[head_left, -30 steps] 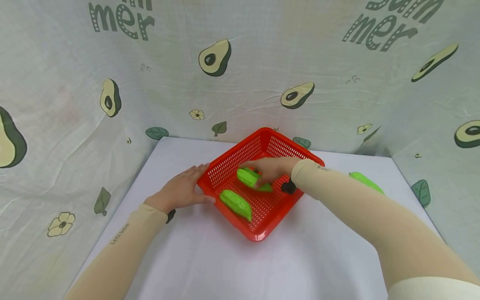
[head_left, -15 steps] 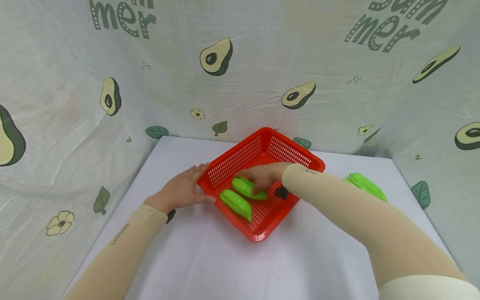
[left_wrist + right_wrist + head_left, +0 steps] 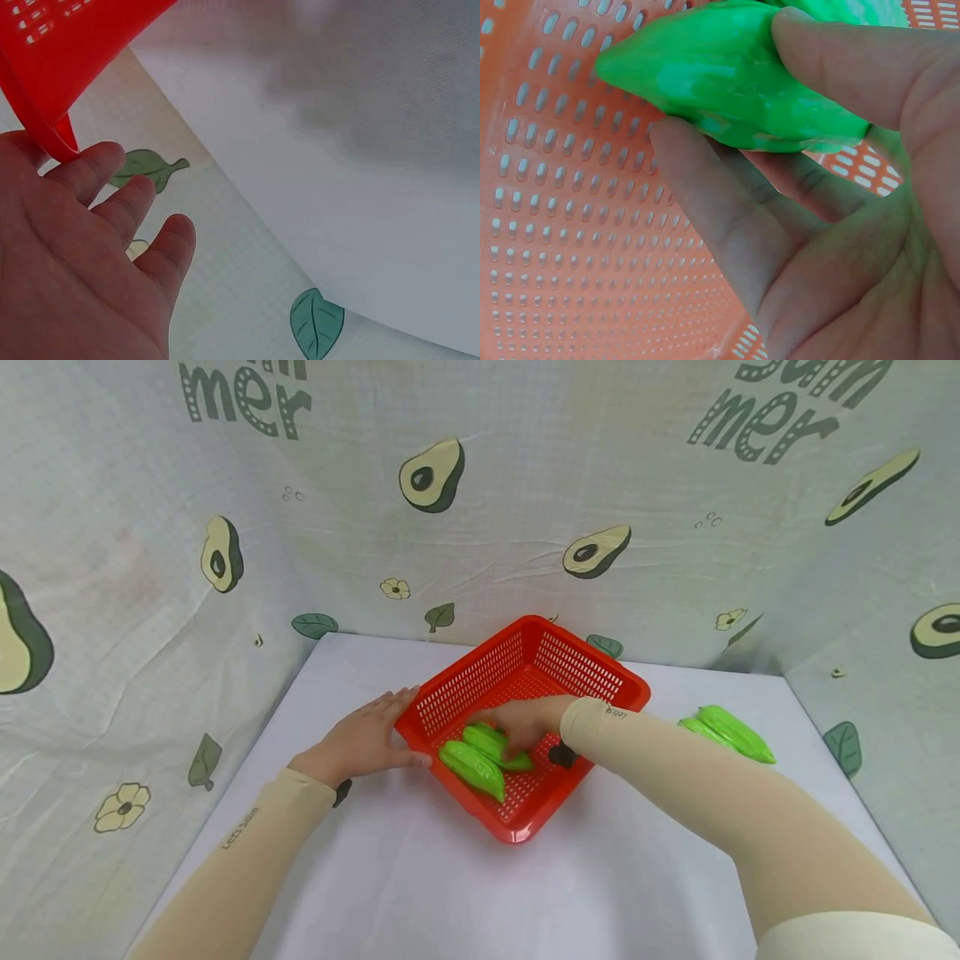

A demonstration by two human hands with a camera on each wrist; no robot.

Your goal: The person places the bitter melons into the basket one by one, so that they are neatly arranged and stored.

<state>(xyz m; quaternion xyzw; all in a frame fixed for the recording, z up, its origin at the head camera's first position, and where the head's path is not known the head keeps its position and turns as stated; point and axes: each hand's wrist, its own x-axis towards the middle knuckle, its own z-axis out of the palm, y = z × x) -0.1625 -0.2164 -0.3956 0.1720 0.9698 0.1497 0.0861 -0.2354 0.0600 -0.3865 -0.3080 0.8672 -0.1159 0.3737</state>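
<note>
Your right hand (image 3: pixel 528 720) is inside the red basket (image 3: pixel 480 681), fingers (image 3: pixel 705 195) and thumb curled round a green gourd (image 3: pixel 491 742). The wrist view shows the thumb on top and fingers underneath, with the pointed tip sticking out past the fingertips toward the basket wall. The gourd is low over the basket floor; can't tell if it touches.

Its long axis runs diagonal, from the basket's left wall toward the near-right rim. A second green gourd (image 3: pixel 471 768) lies just beside it on the near side, roughly parallel, the two touching or nearly so.

Your left hand (image 3: pixel 363 742) lies flat on the counter (image 3: pixel 420 877), fingers straight, tips against the basket's left corner rim; not gripping.

Edges: the basket sits turned, one corner pointing at you, the far corner close to the backdrop (image 3: pixel 480 527). There is open counter in front of the basket and left of it. Right of the basket, two more green gourds (image 3: pixel 723 733) lie on the counter, well apart from it, near the counter's right edge.
</note>
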